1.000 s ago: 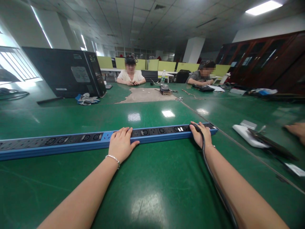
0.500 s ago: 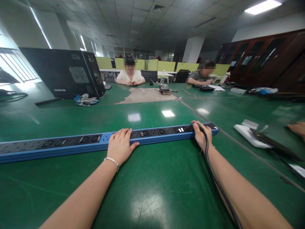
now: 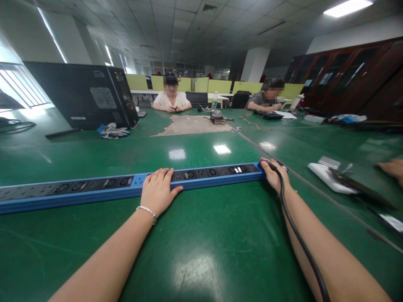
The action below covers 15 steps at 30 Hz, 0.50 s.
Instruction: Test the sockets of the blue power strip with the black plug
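A long blue power strip (image 3: 217, 183) with black sockets lies across the green table. My left hand (image 3: 159, 188) rests over its middle, fingers on the far edge and thumb against the near side, gripping it. Near the strip's right end, my right hand (image 3: 274, 174) is closed around the end of a black cable (image 3: 294, 226). The plug itself is mostly hidden under my fingers. From there the cable runs down along my right forearm.
Behind the strip at left stand a black computer case (image 3: 78, 96) and gloves (image 3: 113, 131). Two people sit across the table (image 3: 201, 147). A round device (image 3: 217, 117) and a bottle (image 3: 214, 101) stand far off. A white and black object (image 3: 333, 179) and another person's hand (image 3: 392, 170) are at right.
My right hand has slid right along the strip with the cable end, uncovering more of the strip near its right end. My left hand has barely moved.
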Available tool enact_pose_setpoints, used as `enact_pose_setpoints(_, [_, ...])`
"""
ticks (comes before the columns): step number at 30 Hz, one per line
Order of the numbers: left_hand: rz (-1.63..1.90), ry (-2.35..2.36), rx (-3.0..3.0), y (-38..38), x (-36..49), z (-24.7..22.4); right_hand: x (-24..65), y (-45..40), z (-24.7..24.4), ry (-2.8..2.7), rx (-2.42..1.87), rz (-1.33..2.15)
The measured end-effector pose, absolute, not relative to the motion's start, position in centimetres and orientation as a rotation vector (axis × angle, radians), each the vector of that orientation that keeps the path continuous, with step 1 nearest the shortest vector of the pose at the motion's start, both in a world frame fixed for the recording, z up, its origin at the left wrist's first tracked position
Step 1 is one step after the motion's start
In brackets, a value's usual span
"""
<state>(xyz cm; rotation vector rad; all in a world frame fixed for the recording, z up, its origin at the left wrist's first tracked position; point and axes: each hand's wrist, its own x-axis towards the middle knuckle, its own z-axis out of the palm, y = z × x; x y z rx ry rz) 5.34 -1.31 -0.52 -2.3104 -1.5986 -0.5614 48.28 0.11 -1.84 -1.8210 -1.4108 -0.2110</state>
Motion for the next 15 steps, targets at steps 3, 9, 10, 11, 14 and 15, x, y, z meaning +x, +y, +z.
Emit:
enact_pose_setpoints(3, [-0.559, -1.598, -2.315, -1.3, 5.4, -0.5, 47.9, 0.1, -1.7, -1.408, -1.889, -0.171])
enact_pose_setpoints(9, [-0.554, -1.597, -2.305, -1.3, 5.3, -0.6, 47.3, -0.7, -2.1, -1.411, -1.881, -0.330])
enact_pose_setpoints(10, [-0.551, -1.597, -2.302, -1.2, 5.3, -0.6, 47.3, -0.8, -2.1, -1.416, -1.874, -0.343])
enact_pose_setpoints(11, [-0.547, -1.599, -2.302, -1.2, 5.3, -0.6, 47.2, -0.9, -2.1, -1.417, -1.872, -0.347])
enact_pose_setpoints(14, [-0.533, -1.609, -2.301, -1.3, 5.3, -0.6, 47.1, -0.9, -2.2, -1.381, -1.878, -0.325])
enact_pose_setpoints(15, [-0.531, -1.611, -2.301, -1.3, 5.4, -0.5, 47.1, -0.8, -2.2, -1.368, -1.878, -0.310])
